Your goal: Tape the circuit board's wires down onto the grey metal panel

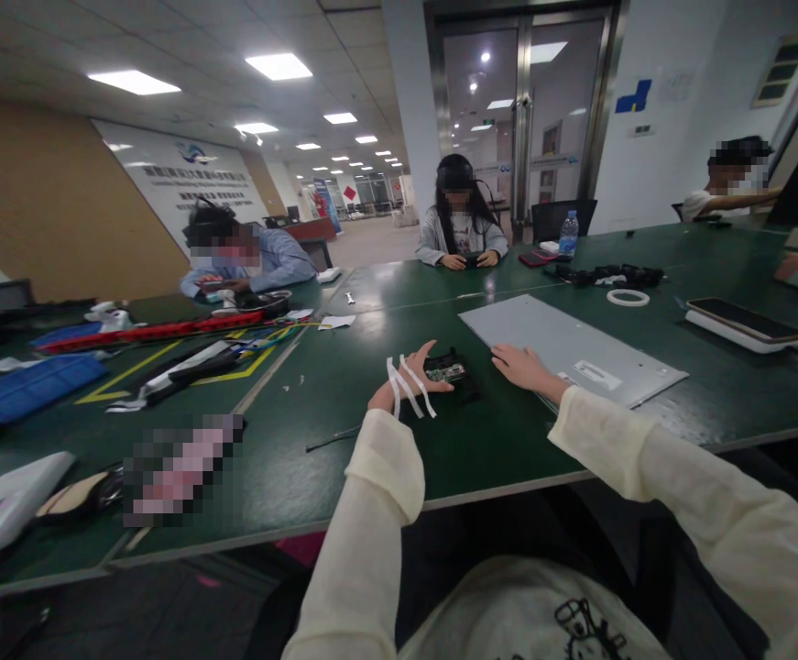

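Note:
My left hand point(412, 378) is at the middle of the green table, thumb and fingers spread apart. Several narrow white strips point(409, 387) hang across its back. Within the gap of those fingers lies a small black device with an exposed circuit board point(448, 372); the thumb reaches its near edge. Whether the fingers press on it, I cannot tell. To the right, my right hand point(523, 368) lies flat with fingers stretched out, at the left edge of a large flat grey panel point(563, 335). Nothing shows in its grasp.
A dark thin cable point(333, 440) lies left of my wrist. Farther right are a white tape ring point(628, 298), a phone point(748, 319) on a white box, and black parts point(608, 275). Blue trays point(27, 390) and a white device point(10, 504) sit left. Other people sit around the table.

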`<state>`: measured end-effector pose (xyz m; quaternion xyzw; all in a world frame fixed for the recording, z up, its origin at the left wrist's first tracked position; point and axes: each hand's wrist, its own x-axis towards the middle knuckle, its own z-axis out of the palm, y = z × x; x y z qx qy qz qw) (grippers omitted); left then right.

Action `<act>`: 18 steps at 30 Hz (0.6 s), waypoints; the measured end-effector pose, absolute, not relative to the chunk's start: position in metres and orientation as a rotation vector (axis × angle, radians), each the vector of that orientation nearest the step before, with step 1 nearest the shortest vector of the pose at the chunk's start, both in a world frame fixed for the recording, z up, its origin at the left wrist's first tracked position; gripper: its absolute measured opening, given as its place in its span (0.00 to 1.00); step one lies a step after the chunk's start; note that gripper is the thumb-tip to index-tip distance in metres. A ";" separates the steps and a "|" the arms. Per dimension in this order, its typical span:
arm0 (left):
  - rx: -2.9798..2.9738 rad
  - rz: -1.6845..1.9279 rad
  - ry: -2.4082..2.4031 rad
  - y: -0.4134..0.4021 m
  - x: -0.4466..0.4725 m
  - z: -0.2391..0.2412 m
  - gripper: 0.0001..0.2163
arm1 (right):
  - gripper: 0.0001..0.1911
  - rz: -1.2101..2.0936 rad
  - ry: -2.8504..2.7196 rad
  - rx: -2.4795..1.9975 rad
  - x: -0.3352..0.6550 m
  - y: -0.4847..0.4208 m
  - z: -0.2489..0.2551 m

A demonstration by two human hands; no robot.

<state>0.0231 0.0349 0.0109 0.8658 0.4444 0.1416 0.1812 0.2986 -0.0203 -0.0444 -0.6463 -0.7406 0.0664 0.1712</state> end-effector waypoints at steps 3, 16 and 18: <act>2.388 0.543 1.192 0.044 0.006 0.023 0.56 | 0.26 0.223 -2.155 -1.736 0.290 -0.026 -0.044; 2.539 0.698 0.863 0.038 0.008 0.079 0.52 | 0.24 0.567 -2.476 -0.999 0.256 -0.072 -0.023; 2.552 0.666 0.859 0.029 0.012 0.077 0.52 | 0.24 0.617 -2.508 -0.905 0.257 -0.079 -0.021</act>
